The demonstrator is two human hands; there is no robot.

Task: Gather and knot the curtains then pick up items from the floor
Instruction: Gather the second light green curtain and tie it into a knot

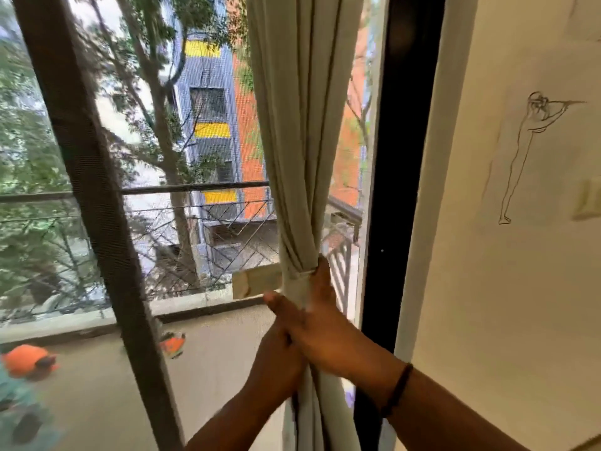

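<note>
Both forearms reach up to the gathered curtain (302, 177), which hangs bunched beside the black window frame (390, 222). Left hand (276, 356) has its grip curled round the bundle below; right hand (320, 317) wraps it just above, where a fabric band cinches it. Best to keep the folds pinched tight while drawing the knot snug.
</note>
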